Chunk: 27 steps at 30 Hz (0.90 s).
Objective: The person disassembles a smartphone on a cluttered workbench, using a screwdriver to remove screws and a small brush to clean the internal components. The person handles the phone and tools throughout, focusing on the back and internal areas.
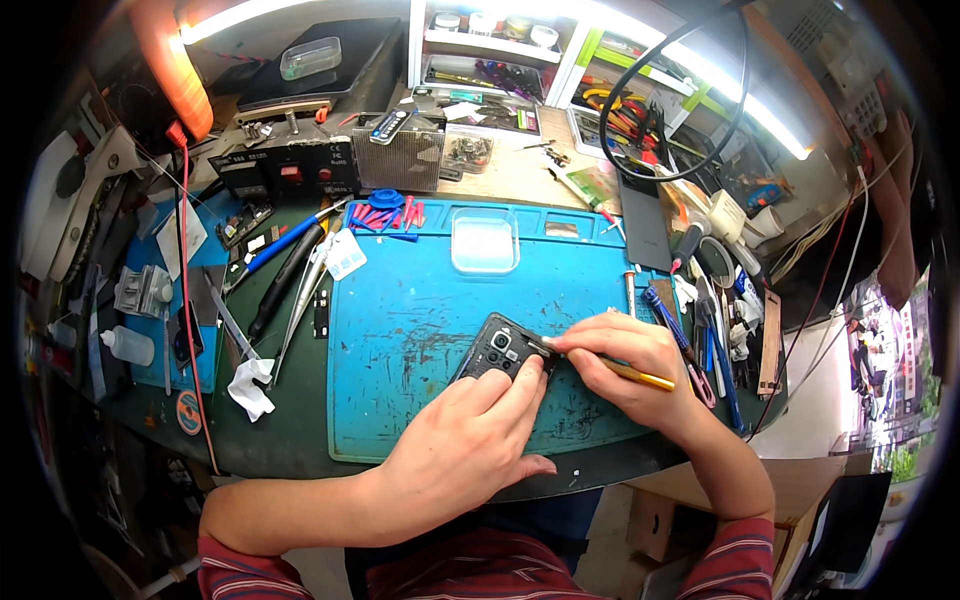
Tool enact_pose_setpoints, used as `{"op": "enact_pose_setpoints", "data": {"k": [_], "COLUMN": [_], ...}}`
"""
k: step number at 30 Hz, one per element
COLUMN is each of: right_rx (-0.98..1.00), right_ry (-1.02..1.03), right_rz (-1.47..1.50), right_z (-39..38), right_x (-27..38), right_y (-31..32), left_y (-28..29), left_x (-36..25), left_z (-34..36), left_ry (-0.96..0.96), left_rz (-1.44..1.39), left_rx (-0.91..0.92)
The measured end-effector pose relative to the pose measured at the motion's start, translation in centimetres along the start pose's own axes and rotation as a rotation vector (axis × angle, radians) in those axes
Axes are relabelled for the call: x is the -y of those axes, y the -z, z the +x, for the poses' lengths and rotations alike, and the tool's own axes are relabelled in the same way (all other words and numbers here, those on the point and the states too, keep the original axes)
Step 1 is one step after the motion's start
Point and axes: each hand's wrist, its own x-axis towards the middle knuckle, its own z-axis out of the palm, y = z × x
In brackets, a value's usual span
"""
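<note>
A black smartphone lies at a slant on the blue work mat, its camera side up and its lower part hidden under my left hand. My left hand rests over it with fingers stretched out, the fingertips pressing near the cameras and the thumb held apart. In my right hand a slim pen-like tool with a gold-brown handle is pinched between thumb and fingers. Its tip meets the phone's upper right edge, close to my left index fingertip; the exact kind of tip is too small to tell.
A clear plastic box stands at the mat's far side, beside pink and blue small pieces. Tweezers and a black-handled tool lie left. Several pliers and drivers crowd the right, near a dark flat panel.
</note>
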Motion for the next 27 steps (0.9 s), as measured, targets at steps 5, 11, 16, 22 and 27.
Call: {"op": "enact_pose_setpoints", "data": {"k": [5,11,16,22,27], "right_rx": [-0.015,-0.022,-0.016,-0.027,-0.019], "right_ry": [0.022,-0.022,-0.017,-0.074,-0.077], "right_rz": [-0.021,-0.007,-0.01,0.019,0.017], "right_z": [1.1,-0.7,-0.8,-0.9,-2.2], "right_x": [0.0,0.3,0.3,0.7,0.3], "right_y": [-1.0,0.3,0.3,0.2,0.8], "left_y": [0.2,0.0,0.2,0.2,0.1], "left_x": [0.0,-0.1,0.1,-0.1,0.1], "left_z": [0.1,0.1,0.1,0.2,0.1], "left_ry": [-0.002,-0.01,-0.004,0.002,-0.006], "left_rz": [-0.005,0.016,0.002,-0.002,-0.015], "left_rx": [0.01,-0.005,0.007,0.005,-0.008]}}
